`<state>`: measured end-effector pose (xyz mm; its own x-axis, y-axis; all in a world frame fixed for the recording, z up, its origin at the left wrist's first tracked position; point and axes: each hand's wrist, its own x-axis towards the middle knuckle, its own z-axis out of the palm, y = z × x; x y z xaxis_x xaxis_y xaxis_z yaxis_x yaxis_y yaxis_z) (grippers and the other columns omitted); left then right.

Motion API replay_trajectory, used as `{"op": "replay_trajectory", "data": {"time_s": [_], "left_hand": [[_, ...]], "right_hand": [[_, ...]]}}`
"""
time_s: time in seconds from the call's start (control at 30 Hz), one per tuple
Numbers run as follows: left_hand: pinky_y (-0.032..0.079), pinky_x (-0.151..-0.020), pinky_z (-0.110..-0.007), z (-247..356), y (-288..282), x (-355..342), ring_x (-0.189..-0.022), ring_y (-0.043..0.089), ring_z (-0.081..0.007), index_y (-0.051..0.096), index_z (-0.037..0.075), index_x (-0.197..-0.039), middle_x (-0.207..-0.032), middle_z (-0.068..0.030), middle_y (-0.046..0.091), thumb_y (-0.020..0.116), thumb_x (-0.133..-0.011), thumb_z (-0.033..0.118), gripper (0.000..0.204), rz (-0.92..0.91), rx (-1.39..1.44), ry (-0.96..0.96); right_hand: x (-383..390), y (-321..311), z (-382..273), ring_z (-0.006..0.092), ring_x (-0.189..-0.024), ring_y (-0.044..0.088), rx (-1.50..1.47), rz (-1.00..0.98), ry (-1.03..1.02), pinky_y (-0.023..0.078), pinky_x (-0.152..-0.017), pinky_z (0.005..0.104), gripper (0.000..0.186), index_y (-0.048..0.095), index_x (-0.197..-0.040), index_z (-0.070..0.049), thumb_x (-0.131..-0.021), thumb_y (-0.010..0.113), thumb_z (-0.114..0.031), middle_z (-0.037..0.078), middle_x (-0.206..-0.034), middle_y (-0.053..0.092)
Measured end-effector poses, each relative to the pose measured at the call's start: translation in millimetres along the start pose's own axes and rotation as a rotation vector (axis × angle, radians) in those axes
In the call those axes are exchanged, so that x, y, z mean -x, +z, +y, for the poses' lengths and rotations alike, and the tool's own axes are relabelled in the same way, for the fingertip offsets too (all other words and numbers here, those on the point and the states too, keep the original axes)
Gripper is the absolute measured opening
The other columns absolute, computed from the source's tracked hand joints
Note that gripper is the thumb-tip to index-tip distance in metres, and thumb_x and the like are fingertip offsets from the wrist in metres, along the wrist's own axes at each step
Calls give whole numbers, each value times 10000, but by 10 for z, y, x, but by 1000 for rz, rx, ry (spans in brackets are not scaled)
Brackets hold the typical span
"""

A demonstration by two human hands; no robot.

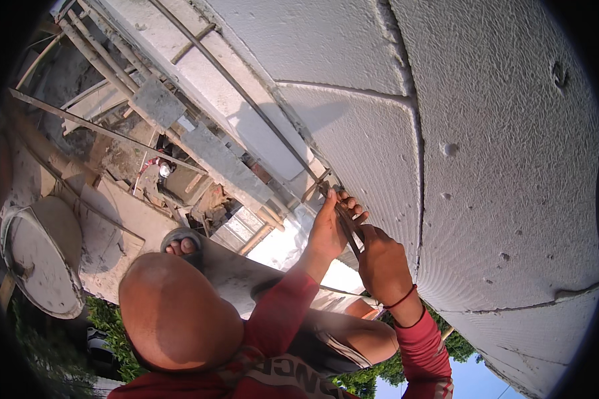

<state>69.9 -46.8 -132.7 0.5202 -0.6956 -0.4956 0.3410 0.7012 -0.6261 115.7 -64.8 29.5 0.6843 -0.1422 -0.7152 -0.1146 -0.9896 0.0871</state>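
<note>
A stained, whitish bucket [43, 256] stood at far left. Next, well below, a co-worker in a white helmet [164, 171] was visible, then the person's own sandalled foot [182, 246]. A thin rod [266, 120] slanted down toward the left hand [326, 229], whose grip pinched the upper part of a dark metal hand tool [348, 229]. The right hand's [383, 263] grip was wrapped around the tool's lower end, near a pale block wall [486, 199].
</note>
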Motion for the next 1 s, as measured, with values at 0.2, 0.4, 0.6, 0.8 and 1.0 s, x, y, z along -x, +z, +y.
{"op": "replay_trajectory", "data": {"time_s": [0.2,0.4,0.6,0.8,1.0], "left_hand": [[446,-1032,-437,39,41,-11,-945,582,-185,588,157,-1006,-923,-3,574,604,-984,485,329,-161,20,-54],[468,-1022,-453,168,27,-19,-900,583,-222,555,86,-987,-911,-45,554,599,-943,204,133,-103,149,-127],[439,-1090,-454,113,63,23,-941,587,-222,534,59,-1053,-929,-48,549,556,-933,193,181,-196,261,-98],[424,-1092,-461,173,71,17,-1028,591,-224,561,76,-1114,-982,-54,582,551,-1013,400,339,-371,167,-181],[457,-1033,-468,221,50,61,-1071,615,-256,602,76,-1093,-1001,-69,627,555,-1028,351,287,-233,-43,-142]], "right_hand": [[-22,-94,-304,360,-707,708,319,-85,33,577,-628,420,351,546,-1167,80,-824,587,20,226,-832,667],[-61,-49,-448,328,-753,693,349,74,-37,570,-602,405,157,536,-990,19,-856,602,-30,198,-848,627],[66,13,-427,378,-857,659,249,38,19,560,-729,446,176,513,-994,17,-852,600,-42,201,-917,593],[34,-20,-407,371,-948,649,318,-35,67,550,-760,453,230,539,-1062,21,-847,598,-37,225,-1009,617],[-48,-117,-424,366,-956,650,414,-29,92,553,-759,453,314,584,-1127,40,-828,616,-51,232,-1081,628]]}}
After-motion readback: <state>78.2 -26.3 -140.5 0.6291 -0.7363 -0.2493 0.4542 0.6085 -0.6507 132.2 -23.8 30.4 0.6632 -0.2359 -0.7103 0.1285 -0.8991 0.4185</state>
